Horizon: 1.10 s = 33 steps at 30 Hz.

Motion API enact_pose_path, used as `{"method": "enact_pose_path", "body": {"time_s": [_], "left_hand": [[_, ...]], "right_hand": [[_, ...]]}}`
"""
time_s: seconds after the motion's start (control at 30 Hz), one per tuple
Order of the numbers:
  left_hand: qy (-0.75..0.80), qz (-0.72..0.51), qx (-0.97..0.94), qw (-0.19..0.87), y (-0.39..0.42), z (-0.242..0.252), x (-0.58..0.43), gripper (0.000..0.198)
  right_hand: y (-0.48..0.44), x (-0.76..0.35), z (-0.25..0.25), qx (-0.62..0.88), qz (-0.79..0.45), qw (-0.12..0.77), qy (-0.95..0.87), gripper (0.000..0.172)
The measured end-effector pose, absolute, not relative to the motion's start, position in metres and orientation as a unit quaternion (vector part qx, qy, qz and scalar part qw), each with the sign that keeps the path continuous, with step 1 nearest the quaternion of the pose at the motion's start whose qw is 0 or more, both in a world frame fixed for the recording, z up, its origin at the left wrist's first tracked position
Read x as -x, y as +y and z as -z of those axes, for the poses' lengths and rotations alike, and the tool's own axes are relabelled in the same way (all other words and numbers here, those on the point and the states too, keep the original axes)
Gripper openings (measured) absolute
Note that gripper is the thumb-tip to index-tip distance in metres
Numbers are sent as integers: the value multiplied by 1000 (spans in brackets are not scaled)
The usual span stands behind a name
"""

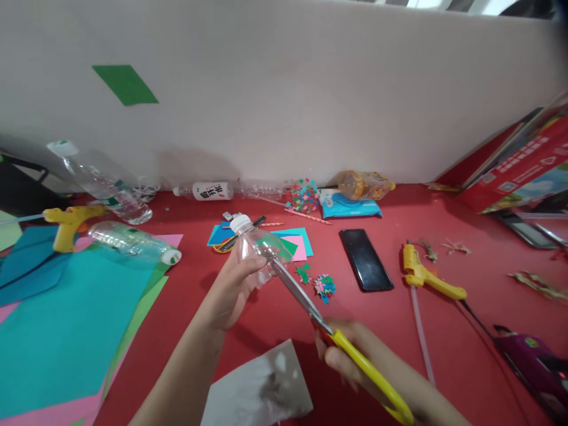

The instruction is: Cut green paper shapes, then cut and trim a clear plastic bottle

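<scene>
My left hand [235, 287] is closed around the clear plastic bottle piece [261, 242], which has a white cap tilted up to the left. Yellow-handled scissors [302, 296] are in my right hand [346, 349], its fingers wrapped at the handles. The blades point up and left, nearly together, with their tips at the bottle piece beside my left fingers. Whether the tips are inside or in front of the clear plastic, I cannot tell. Small star pieces [325, 286] lie on the red table [368, 319] just beyond the blades.
A black phone [366, 260] and a yellow glue gun [426, 277] lie to the right. Coloured paper [75, 319], clear bottles [128, 242] and another glue gun [68, 225] are on the left. Blue wipes [350, 205] sit by the wall; a white sheet [261, 387] lies in front.
</scene>
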State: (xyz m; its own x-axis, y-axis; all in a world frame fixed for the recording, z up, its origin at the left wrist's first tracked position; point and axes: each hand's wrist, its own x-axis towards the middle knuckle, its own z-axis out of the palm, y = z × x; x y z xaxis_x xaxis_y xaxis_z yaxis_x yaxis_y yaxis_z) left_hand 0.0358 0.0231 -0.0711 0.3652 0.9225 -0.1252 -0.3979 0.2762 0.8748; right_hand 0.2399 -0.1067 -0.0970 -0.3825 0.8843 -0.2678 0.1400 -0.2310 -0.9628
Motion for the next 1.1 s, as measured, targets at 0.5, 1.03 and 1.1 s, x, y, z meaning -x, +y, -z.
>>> {"method": "enact_pose_path", "body": {"time_s": [0.5,1.03,1.1], "left_hand": [[353,-460,-386,717,17,81,-35,38],[377,-454,-397,703,19,78,-33,47],[364,-452,-399,710,19,78,-32,46]], "right_hand": [[-107,-233,90,493,-662,277,-492,54],[-107,-234,94,520,-629,248,-522,54],[-106,-234,95,515,-633,242,-525,54]]}}
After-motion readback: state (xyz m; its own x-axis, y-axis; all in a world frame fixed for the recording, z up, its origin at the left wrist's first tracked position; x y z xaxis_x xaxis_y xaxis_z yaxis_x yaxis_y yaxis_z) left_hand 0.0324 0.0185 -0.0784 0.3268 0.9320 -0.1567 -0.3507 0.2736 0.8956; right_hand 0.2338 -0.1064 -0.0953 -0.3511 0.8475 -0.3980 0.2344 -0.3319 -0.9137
